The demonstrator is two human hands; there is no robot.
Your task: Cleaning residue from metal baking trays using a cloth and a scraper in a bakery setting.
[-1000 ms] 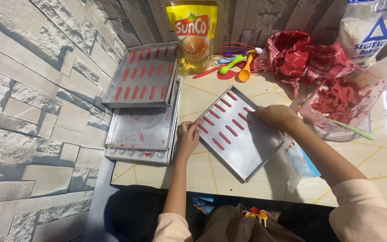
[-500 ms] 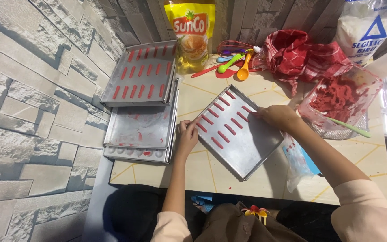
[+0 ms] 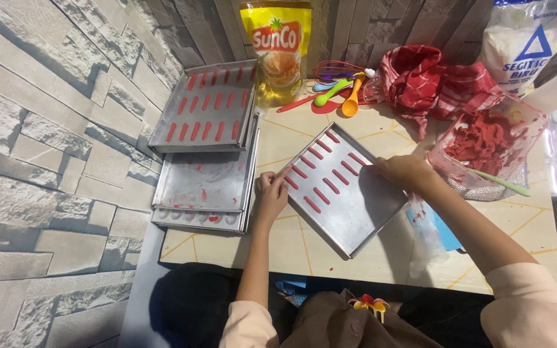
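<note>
A metal baking tray [image 3: 362,216] lies at an angle on the tiled table, with two rows of short red dough strips [image 3: 320,174] on its far half. My left hand [image 3: 270,193] grips the tray's left edge. My right hand [image 3: 407,171] rests on the tray's right edge, close to the last strips; what its fingers hold is hidden. To the right stands a clear plastic tub [image 3: 488,145] of red dough with a green spatula [image 3: 501,183] in it.
A stack of metal trays [image 3: 204,177] sits at the left against the stone wall; the top one carries red strips. At the back are a yellow oil pouch [image 3: 278,45], coloured measuring spoons [image 3: 336,93], a red cloth [image 3: 433,80] and a flour bag [image 3: 527,38].
The view has shifted slightly. Both hands stay on the angled tray's edges; nothing else has visibly moved.
</note>
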